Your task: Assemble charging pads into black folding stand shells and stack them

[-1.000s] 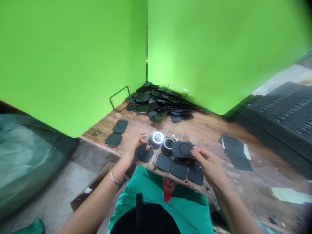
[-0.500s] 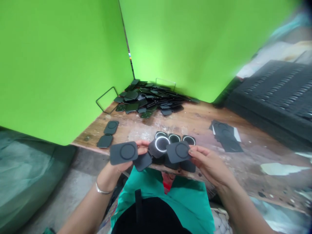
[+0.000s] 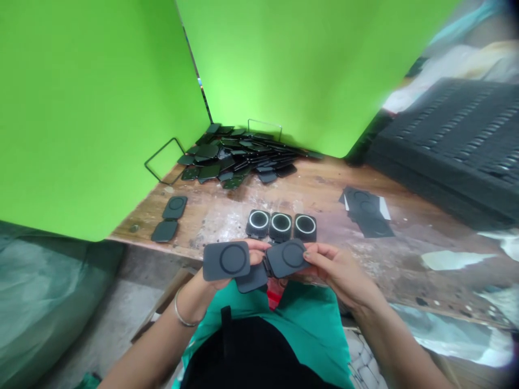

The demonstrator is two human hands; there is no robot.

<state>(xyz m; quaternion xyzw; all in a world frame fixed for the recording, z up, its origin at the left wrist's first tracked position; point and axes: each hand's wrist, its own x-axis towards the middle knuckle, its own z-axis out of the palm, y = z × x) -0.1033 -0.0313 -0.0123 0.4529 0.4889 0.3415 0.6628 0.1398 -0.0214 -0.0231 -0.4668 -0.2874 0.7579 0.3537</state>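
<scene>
My left hand [image 3: 214,278] is closed on what looks like a folding wireless charger [image 3: 252,279], its flat dark panel and hinge showing below the fingers. A dark grey rounded panel [image 3: 225,261] with a ring outline also sits in this hand; whether it is joined to the charger I cannot tell. My right hand [image 3: 330,265] pinches the right edge of another ringed dark grey panel [image 3: 286,259], which lies over the charger's right half by the hinge. Just beyond my hands stand three chargers with white rings [image 3: 280,225] in a row.
A heap of dark panels [image 3: 239,156] lies at the back against the green screen [image 3: 304,65]. An opened charger [image 3: 165,231] rests at left, by a thin wire frame [image 3: 164,160]. Dark ringed sheets [image 3: 368,213] and a black ridged case [image 3: 441,146] are on the right.
My hands have come closer together. The ringed panel in my right hand now covers the charger's white-ringed half, which showed before. The whole view has shifted slightly.
</scene>
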